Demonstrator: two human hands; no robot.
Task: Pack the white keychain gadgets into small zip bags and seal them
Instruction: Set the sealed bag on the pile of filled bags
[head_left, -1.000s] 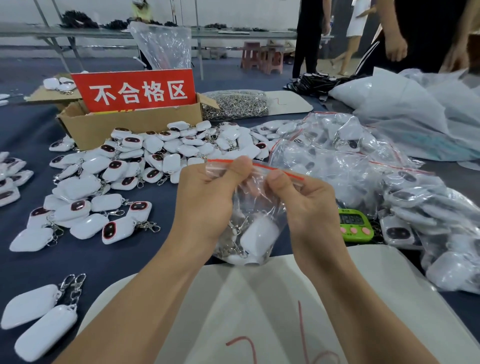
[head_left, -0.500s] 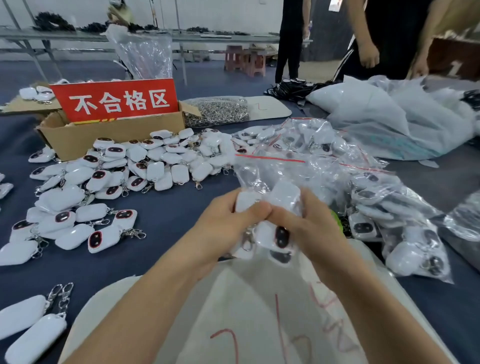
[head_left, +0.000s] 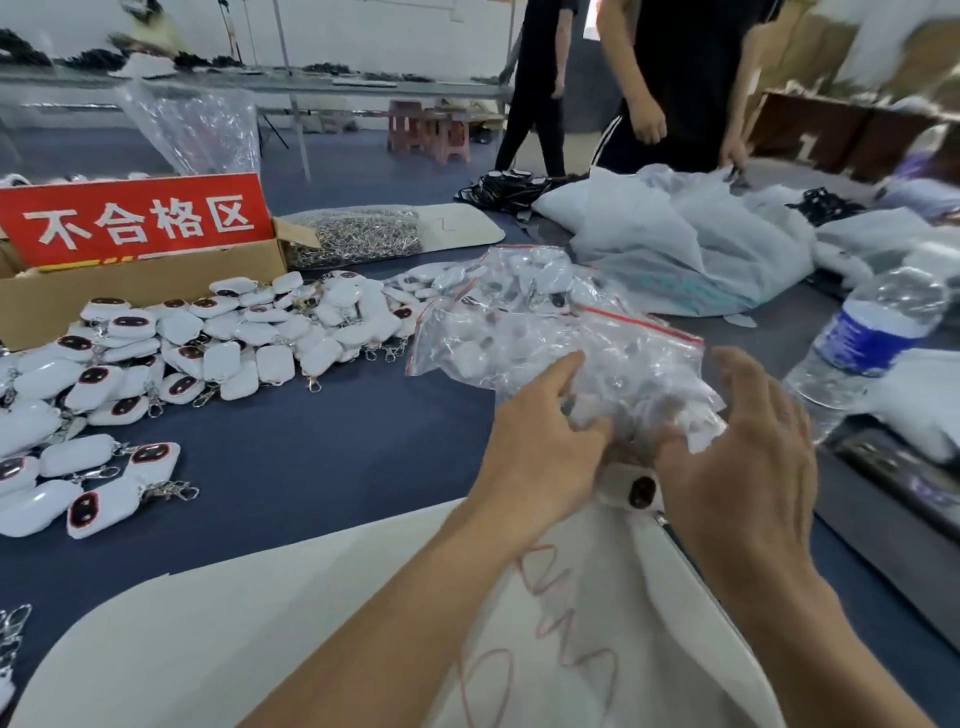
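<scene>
Loose white keychain gadgets (head_left: 223, 353) lie heaped at nine o'clock on the blue bench (head_left: 322, 457), in front of a cardboard box (head_left: 140, 291) bearing a red sign (head_left: 135, 221). At centre, the left hand (head_left: 540, 447) lays nearly straight fingers on a filled zip bag (head_left: 623, 364), its grip slack and closed round nothing. The bag sits at one o'clock of that hand, below a pile of other filled bags (head_left: 524, 280). The right hand (head_left: 748, 452) is spread over the bag's near corner, its grip likewise open. The film looks thin, slick and soft over hard shells and metal clasps. The whole bag looks light, and its red zip strip (head_left: 644, 325) seems the surest hold. A water bottle (head_left: 872, 338) is at three o'clock.
</scene>
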